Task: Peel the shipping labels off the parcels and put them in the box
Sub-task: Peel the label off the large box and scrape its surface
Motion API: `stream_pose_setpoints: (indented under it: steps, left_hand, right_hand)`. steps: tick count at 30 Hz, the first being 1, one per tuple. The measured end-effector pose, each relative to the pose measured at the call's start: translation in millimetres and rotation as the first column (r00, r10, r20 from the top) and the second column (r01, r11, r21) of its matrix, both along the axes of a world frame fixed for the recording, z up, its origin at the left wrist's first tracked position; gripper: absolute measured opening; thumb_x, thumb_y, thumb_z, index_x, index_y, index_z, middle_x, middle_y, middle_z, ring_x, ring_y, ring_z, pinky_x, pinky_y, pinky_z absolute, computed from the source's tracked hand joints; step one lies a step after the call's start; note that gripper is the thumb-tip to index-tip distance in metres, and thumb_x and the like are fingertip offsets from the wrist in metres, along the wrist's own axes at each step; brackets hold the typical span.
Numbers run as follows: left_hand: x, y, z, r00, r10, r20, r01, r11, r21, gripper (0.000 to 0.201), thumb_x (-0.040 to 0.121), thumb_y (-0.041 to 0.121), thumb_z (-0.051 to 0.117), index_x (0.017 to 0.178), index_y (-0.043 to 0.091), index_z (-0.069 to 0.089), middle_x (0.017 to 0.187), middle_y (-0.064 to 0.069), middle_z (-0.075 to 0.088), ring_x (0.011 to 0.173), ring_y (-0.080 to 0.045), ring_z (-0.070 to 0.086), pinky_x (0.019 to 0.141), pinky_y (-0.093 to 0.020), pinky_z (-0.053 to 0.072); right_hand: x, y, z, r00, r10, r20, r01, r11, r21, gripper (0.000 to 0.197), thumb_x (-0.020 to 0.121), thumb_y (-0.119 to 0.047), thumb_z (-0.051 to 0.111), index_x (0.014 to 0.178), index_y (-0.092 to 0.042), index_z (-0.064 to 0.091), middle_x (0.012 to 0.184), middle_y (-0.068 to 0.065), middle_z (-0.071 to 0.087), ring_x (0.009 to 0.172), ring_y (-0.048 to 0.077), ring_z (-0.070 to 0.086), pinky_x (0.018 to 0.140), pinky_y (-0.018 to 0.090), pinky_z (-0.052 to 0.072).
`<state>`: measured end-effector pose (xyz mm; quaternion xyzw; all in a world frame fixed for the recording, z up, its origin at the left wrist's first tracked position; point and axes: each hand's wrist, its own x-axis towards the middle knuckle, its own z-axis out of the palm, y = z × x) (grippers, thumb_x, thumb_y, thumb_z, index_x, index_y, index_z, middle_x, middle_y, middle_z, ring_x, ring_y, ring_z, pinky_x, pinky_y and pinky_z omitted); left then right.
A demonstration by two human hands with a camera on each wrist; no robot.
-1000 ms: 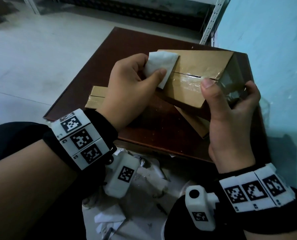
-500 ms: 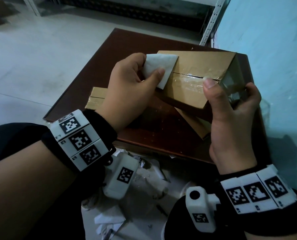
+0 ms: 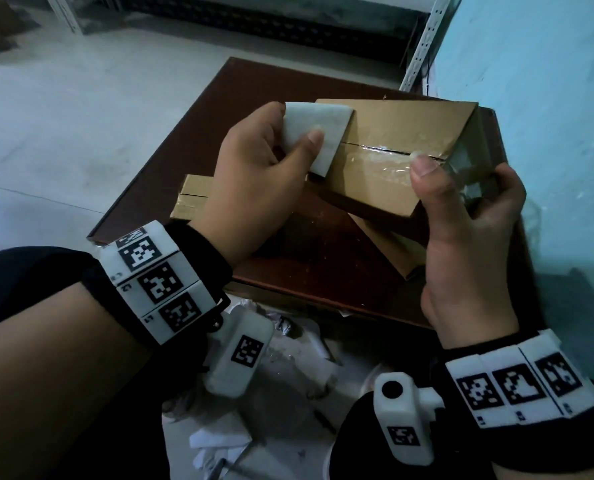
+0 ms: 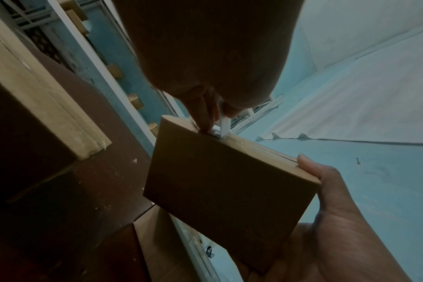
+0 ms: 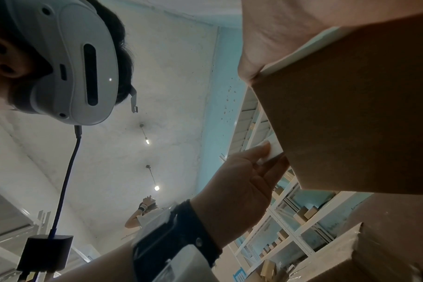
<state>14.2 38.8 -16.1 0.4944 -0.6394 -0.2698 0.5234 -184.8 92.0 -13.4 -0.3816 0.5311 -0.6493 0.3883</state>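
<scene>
A brown cardboard parcel (image 3: 392,157) sealed with clear tape is held tilted above the dark brown table (image 3: 191,133). My right hand (image 3: 468,216) grips its right end, thumb on the taped top. My left hand (image 3: 254,174) pinches a white shipping label (image 3: 314,133) between thumb and fingers at the parcel's left end; the label stands partly lifted off the cardboard. In the left wrist view the label (image 4: 224,126) rises from the parcel's (image 4: 220,190) top edge. The right wrist view shows the parcel (image 5: 355,106) from below and the label (image 5: 274,150) at the left hand's fingertips.
Two more cardboard parcels lie on the table, one at the left (image 3: 191,195) and one under the held parcel (image 3: 389,247). Crumpled white labels and scraps (image 3: 254,410) lie in a box below the table's near edge. A blue wall (image 3: 548,133) stands close on the right.
The label in my left hand has come a little further off the parcel. The right hand keeps its grip, its thumb shifted slightly along the taped top.
</scene>
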Motion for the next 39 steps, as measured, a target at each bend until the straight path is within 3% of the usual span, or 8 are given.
stream_pose_setpoints:
  steps: [5, 9, 11, 13, 15, 18, 23, 39]
  left_hand:
    - [-2.2, 1.6, -2.0, 0.993, 0.03, -0.111, -0.026, 0.999, 0.035, 0.038, 0.1, 0.032, 0.062, 0.11, -0.004, 0.065, 0.104, -0.025, 0.067, 0.097, -0.041, 0.068, 0.075, -0.063, 0.06]
    - [-8.4, 9.8, 0.9, 0.986, 0.061, -0.154, -0.062, 0.998, 0.0, 0.046, 0.106, 0.038, 0.057, 0.085, -0.001, 0.066, 0.076, -0.012, 0.062, 0.074, -0.033, 0.064, 0.062, -0.054, 0.056]
    - [-10.3, 12.9, 0.2, 0.995, 0.056, -0.081, -0.059, 0.997, -0.043, 0.043, 0.097, 0.044, 0.071, 0.099, 0.001, 0.072, 0.088, -0.005, 0.071, 0.08, -0.02, 0.07, 0.065, -0.049, 0.059]
    - [-10.4, 12.3, -3.6, 0.997, 0.075, 0.01, -0.075, 0.995, -0.062, 0.052, 0.088, 0.048, 0.082, 0.112, 0.003, 0.073, 0.106, -0.006, 0.074, 0.094, -0.018, 0.072, 0.071, -0.041, 0.062]
    - [-9.1, 8.7, -9.8, 0.994, 0.092, 0.061, -0.089, 0.995, -0.049, 0.052, 0.086, 0.049, 0.083, 0.112, 0.004, 0.075, 0.112, -0.004, 0.073, 0.099, -0.017, 0.071, 0.074, -0.037, 0.062]
    - [-6.8, 4.6, -15.4, 0.998, 0.056, 0.036, -0.054, 0.998, -0.037, 0.037, 0.093, 0.038, 0.079, 0.112, 0.007, 0.075, 0.112, -0.004, 0.076, 0.1, -0.016, 0.074, 0.077, -0.04, 0.064]
    - [-5.2, 0.5, -18.4, 0.994, 0.1, -0.046, -0.103, 0.993, -0.057, 0.027, 0.095, 0.027, 0.077, 0.101, 0.001, 0.078, 0.094, -0.012, 0.079, 0.084, -0.026, 0.077, 0.069, -0.053, 0.062]
    - [2.8, 0.3, -21.8, 0.997, 0.065, -0.052, -0.067, 0.997, -0.044, 0.024, 0.098, 0.023, 0.074, 0.114, 0.005, 0.075, 0.106, -0.003, 0.078, 0.095, -0.01, 0.076, 0.079, -0.037, 0.065]
  right_hand:
    - [1.4, 1.0, -1.3, 1.0, 0.01, 0.005, -0.01, 1.0, -0.005, 0.11, 0.063, -0.056, 0.089, 0.152, -0.032, 0.029, 0.14, -0.006, 0.06, 0.117, -0.002, 0.069, 0.096, 0.022, 0.059]
    - [5.4, 1.9, -6.2, 1.0, 0.006, 0.002, -0.006, 1.0, 0.002, 0.119, 0.063, -0.054, 0.091, 0.159, -0.024, 0.026, 0.141, -0.003, 0.061, 0.122, 0.005, 0.069, 0.101, 0.029, 0.059]
    - [6.8, 2.6, -8.9, 1.0, 0.003, -0.007, -0.003, 1.0, -0.007, 0.122, 0.064, -0.053, 0.092, 0.161, -0.023, 0.024, 0.142, -0.004, 0.06, 0.125, 0.005, 0.068, 0.104, 0.029, 0.057]
    - [7.3, 3.5, -10.7, 1.0, 0.004, -0.025, -0.005, 1.0, -0.018, 0.123, 0.065, -0.053, 0.094, 0.162, -0.028, 0.021, 0.147, -0.006, 0.056, 0.13, 0.005, 0.064, 0.106, 0.03, 0.057]
    - [6.4, 3.8, -12.8, 0.999, 0.003, -0.048, -0.004, 0.999, -0.033, 0.123, 0.066, -0.051, 0.095, 0.161, -0.031, 0.02, 0.149, -0.007, 0.052, 0.133, 0.005, 0.061, 0.105, 0.027, 0.057]
    - [5.6, 2.4, -15.0, 0.999, -0.005, -0.045, 0.003, 0.999, -0.033, 0.121, 0.065, -0.05, 0.094, 0.16, -0.03, 0.021, 0.147, -0.009, 0.053, 0.129, 0.001, 0.062, 0.098, 0.018, 0.056]
    - [3.0, 0.3, -16.3, 0.999, 0.002, -0.039, -0.004, 0.999, -0.043, 0.117, 0.069, -0.047, 0.093, 0.16, -0.026, 0.023, 0.147, -0.004, 0.056, 0.129, 0.005, 0.065, 0.102, 0.025, 0.057]
    - [5.7, -2.2, -19.3, 0.998, 0.032, -0.048, -0.033, 0.999, -0.017, 0.118, 0.068, -0.05, 0.092, 0.161, -0.02, 0.024, 0.145, -0.003, 0.059, 0.126, 0.006, 0.067, 0.106, 0.031, 0.057]
